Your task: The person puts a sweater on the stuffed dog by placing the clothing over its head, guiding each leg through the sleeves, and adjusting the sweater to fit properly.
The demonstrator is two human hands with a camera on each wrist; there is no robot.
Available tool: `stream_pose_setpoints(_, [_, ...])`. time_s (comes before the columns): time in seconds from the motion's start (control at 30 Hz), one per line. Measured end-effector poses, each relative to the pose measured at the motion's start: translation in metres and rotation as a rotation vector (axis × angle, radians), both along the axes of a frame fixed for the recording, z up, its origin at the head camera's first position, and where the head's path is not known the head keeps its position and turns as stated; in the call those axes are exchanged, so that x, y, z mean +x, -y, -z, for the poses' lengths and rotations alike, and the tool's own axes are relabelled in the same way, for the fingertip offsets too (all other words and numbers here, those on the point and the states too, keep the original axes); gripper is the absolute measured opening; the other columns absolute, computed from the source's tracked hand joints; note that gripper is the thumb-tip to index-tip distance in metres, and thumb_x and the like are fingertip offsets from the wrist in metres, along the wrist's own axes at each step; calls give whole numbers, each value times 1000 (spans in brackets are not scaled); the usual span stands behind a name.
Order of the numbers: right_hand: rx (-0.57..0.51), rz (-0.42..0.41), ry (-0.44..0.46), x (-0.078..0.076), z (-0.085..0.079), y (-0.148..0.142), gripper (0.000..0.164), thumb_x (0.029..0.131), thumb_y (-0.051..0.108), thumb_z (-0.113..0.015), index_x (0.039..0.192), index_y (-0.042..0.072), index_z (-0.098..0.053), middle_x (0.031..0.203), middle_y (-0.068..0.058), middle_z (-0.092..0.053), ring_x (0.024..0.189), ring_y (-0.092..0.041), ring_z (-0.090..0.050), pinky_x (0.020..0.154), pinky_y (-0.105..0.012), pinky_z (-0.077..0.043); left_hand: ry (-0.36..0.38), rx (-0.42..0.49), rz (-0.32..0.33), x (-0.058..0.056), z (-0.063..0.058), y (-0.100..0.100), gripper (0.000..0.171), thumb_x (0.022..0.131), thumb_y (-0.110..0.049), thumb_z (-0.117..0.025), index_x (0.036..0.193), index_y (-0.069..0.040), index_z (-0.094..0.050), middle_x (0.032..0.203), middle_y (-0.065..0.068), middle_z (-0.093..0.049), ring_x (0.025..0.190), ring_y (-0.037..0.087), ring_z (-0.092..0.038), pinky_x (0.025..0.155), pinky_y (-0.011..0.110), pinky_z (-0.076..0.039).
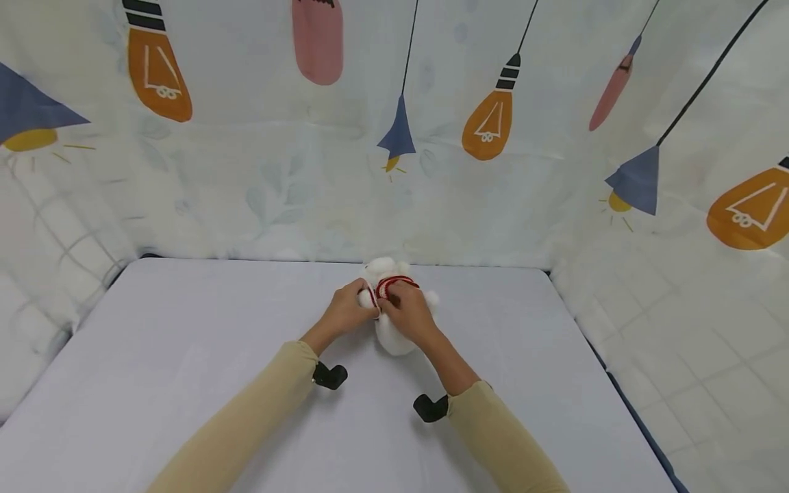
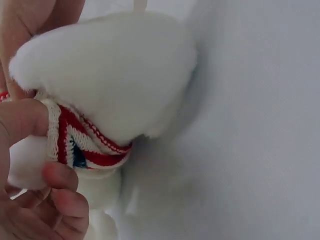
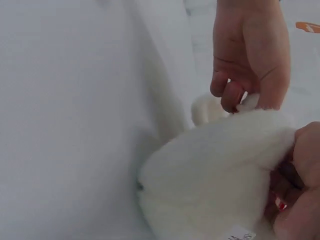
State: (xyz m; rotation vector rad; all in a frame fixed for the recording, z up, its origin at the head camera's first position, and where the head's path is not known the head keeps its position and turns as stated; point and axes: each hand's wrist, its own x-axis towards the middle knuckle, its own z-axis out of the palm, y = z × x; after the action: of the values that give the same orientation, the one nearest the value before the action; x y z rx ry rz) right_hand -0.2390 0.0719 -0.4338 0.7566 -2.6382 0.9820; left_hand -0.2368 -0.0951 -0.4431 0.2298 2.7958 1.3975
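Observation:
A white plush toy (image 1: 392, 335) lies on the table near its far edge, with a small red, white and blue knitted garment (image 2: 95, 150) partly around it. My left hand (image 1: 346, 309) pinches the cream ribbed edge of the knit, one finger inside the opening and the thumb outside. On the other side, my right hand (image 1: 411, 313) grips the red-striped part of the garment against the toy. In the right wrist view the plush (image 3: 210, 175) hides much of the knit, and only a bit of red shows between the right hand's fingers (image 3: 305, 187). A printed white tag (image 3: 242, 234) shows at the bottom edge.
The white-covered table (image 1: 185, 356) spreads around the toy. Behind it hangs a pale curtain (image 1: 345, 192) printed with lamps and bulbs, which continues along both sides. Black wrist mounts (image 1: 330, 376) stick out below both beige sleeves (image 1: 246, 418).

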Motion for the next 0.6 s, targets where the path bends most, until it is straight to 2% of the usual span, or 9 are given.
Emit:
stream_pose_setpoints(0.07, [-38,34,-29,2,1,5,25,89,10,-67,70,6,-50,70,-4,-47,66,-14,-41,61,-24,-36,-11,23,-8,1,1,4,27,75,-16,-74,93,-11,-54,99,9,-63,89,23,-57,71,33,-47])
stream_pose_setpoints(0.17, [-38,121,-50,6,1,5,19,88,7,-64,75,5,-51,75,-6,-50,68,-15,-43,61,-25,-38,-19,77,-24,3,0,7,23,77,-18,-72,93,-14,-56,99,6,-64,90,22,-57,71,32,-47])
stream_pose_setpoints(0.27, [19,208,-58,9,3,-1,8,86,7,-63,84,3,-56,89,-8,-57,73,-17,-50,65,-28,-45,-28,119,-37,3,-2,11,20,77,-19,-70,92,-17,-57,98,4,-62,88,21,-56,69,31,-47])
stream_pose_setpoints(0.33, [61,251,-64,11,5,-5,9,84,8,-63,88,2,-58,95,-9,-60,76,-18,-53,66,-31,-49,-57,123,-34,3,-3,12,19,77,-18,-70,92,-17,-58,98,4,-60,89,21,-55,69,31,-46])
stream_pose_setpoints(0.47, [132,283,-34,14,2,-9,13,84,10,-64,92,0,-60,97,-10,-61,75,-20,-56,65,-35,-51,-100,129,-31,3,-5,14,18,76,-16,-71,89,-16,-58,97,3,-60,88,21,-54,68,32,-46])
stream_pose_setpoints(0.53, [161,272,-15,14,0,-11,15,85,11,-64,95,0,-60,99,-10,-61,77,-20,-58,67,-34,-51,-90,145,-31,3,-5,14,18,76,-16,-71,88,-16,-58,97,4,-62,86,21,-55,66,31,-46])
stream_pose_setpoints(0.6, [174,251,10,14,-3,-14,12,87,12,-64,90,1,-60,94,-10,-60,75,-19,-56,65,-32,-49,-60,157,-25,3,-5,15,18,77,-17,-71,89,-17,-58,97,3,-63,85,21,-56,65,31,-47])
